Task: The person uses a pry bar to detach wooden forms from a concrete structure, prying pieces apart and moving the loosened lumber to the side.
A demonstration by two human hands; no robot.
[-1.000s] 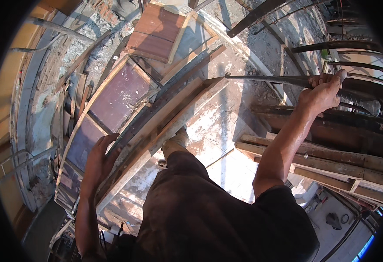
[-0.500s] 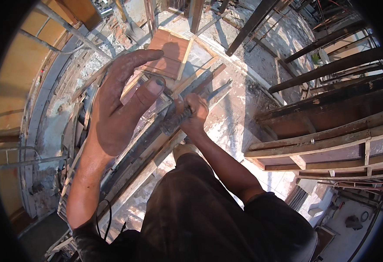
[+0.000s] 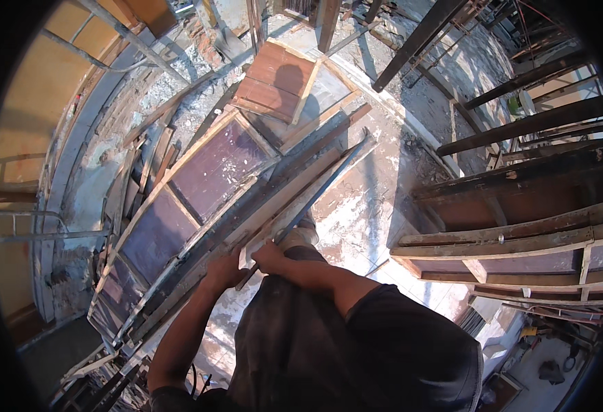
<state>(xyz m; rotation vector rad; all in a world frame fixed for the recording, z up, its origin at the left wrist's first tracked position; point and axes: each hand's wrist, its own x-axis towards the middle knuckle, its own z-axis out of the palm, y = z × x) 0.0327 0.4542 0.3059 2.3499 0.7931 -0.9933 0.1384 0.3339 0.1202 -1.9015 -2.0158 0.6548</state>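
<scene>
A long dark crowbar (image 3: 322,189) slants up and away from my hands, its forked end beside a pale board on the floor. My right hand (image 3: 268,258) is closed around its lower part, in front of my leg. Just to the left, my left hand (image 3: 226,269) is closed too, its curled fingers at the bar's near end; the grip is partly hidden. Under and beyond the bar lie long wooden planks (image 3: 274,202). Left of these is a timber-framed panel (image 3: 212,172) with dark purplish sheets.
A smaller reddish-brown framed panel (image 3: 274,81) lies farther off. Broken boards and rubble (image 3: 150,154) lie to the left, by metal scaffold tubes (image 3: 85,41). Long framed panels (image 3: 507,250) and dark beams (image 3: 528,123) stand at the right. Sunlit, dusty floor (image 3: 356,220) stretches between.
My left hand, raised and open before, has come down beside the right and closed. My right hand has moved down and nearer along with the crowbar. The framed panel is now uncovered to view.
</scene>
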